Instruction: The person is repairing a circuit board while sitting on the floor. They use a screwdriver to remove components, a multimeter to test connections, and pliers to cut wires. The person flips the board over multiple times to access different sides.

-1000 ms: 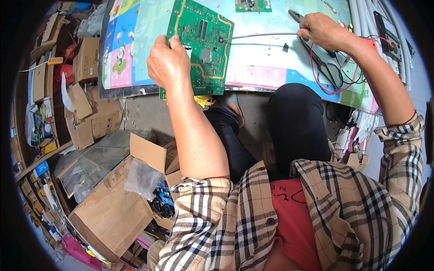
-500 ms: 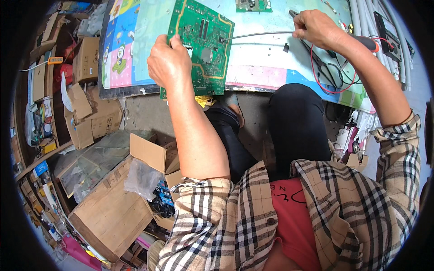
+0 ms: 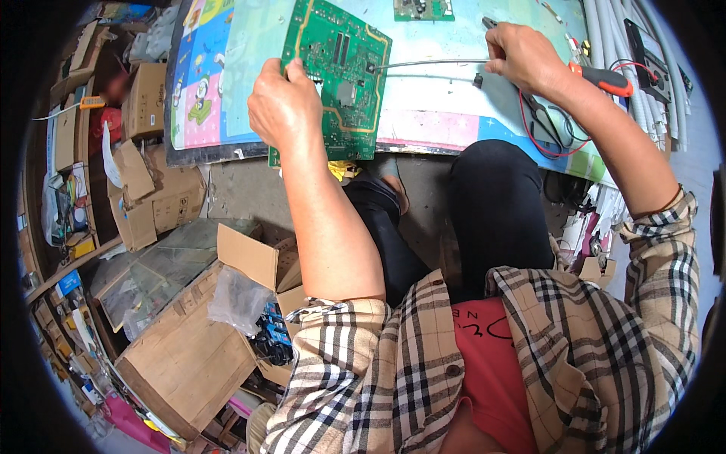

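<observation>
A large green circuit board (image 3: 355, 106) is tilted up at the near edge of the table, and my left hand (image 3: 286, 104) grips its left side. From a small black part on the board's face, a thin grey cable (image 3: 435, 62) runs to the right. Its other end is pinched in the fingers of my right hand (image 3: 525, 57), above the table. Below the cable lies a small black piece (image 3: 478, 81). Dark-handled pliers or scissors (image 3: 543, 125) lie partly hidden under my right wrist, beside a screwdriver with a black and orange handle (image 3: 605, 78).
A smaller circuit board (image 3: 423, 9) lies at the table's far side. Red and black wires (image 3: 563, 151), a black panel (image 3: 649, 60) and grey pipes (image 3: 601, 34) are at the right. Cardboard boxes (image 3: 170, 200) and a wooden crate (image 3: 189, 348) stand at the left.
My right hand and forearm have shifted slightly left and toward me, lowering the cable's held end and uncovering more of the screwdriver handle. My left hand and the board have hardly moved.
</observation>
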`<state>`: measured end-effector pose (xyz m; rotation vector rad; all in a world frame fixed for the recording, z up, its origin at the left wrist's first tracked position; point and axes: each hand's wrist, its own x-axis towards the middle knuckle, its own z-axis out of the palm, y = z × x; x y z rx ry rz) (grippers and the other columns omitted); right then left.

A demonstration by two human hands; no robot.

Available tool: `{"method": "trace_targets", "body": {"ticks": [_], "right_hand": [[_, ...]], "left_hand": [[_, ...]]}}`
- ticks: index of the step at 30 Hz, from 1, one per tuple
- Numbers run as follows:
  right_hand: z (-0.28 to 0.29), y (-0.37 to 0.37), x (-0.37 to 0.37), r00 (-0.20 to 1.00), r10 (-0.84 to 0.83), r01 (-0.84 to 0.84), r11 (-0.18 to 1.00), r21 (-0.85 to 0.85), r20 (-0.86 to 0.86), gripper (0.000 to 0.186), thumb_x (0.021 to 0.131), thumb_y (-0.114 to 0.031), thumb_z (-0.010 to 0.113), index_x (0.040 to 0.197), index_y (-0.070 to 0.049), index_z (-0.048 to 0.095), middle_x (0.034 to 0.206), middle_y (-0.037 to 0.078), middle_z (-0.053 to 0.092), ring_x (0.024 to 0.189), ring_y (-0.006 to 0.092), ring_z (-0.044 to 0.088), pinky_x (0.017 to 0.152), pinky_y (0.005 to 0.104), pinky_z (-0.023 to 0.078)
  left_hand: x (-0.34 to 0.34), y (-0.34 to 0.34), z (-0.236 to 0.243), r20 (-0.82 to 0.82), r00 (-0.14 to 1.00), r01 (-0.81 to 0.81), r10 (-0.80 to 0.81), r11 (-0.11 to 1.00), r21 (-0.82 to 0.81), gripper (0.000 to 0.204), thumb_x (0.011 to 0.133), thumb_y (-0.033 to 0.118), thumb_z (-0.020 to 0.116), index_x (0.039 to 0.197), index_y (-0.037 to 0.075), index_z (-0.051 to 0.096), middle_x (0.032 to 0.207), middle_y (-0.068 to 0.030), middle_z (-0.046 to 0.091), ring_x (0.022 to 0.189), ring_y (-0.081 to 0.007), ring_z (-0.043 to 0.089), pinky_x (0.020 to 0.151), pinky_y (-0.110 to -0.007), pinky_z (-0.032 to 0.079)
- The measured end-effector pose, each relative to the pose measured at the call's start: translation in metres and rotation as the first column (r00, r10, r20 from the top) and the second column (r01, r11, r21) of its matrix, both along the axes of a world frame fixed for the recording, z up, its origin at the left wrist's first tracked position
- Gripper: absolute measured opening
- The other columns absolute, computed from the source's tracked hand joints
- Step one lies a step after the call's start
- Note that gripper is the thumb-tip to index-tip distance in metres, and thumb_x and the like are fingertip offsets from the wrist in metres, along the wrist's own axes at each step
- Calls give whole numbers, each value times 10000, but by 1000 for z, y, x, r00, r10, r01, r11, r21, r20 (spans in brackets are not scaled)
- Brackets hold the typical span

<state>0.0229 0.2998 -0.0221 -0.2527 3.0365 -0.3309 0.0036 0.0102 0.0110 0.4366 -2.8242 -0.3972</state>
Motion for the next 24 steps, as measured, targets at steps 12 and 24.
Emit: {"method": "trace_targets", "body": {"ticks": [12, 24], "right_hand": [[-12, 10, 13, 998, -57, 63, 969, -239, 35, 262, 753, -186, 732, 674, -5, 559, 637, 155, 579, 638, 315, 600, 628, 412, 469], [-16, 6, 18, 994, -99, 109, 952, -285, 50, 283, 757, -144, 720, 715, 34, 505, 688, 178, 529, 636, 332, 520, 615, 407, 422]], "left_hand": [[2, 4, 0, -9, 1000, 16, -16, 1000, 3, 373, 826, 336, 624, 1102, 89, 662, 909, -203, 678, 918, -377, 638, 789, -450, 486], [2, 5, 3, -39, 999, 28, -28, 1000, 13, 322, 827, 305, 624, 1038, 66, 665, 871, -204, 674, 874, -386, 638, 757, -465, 484]]}}
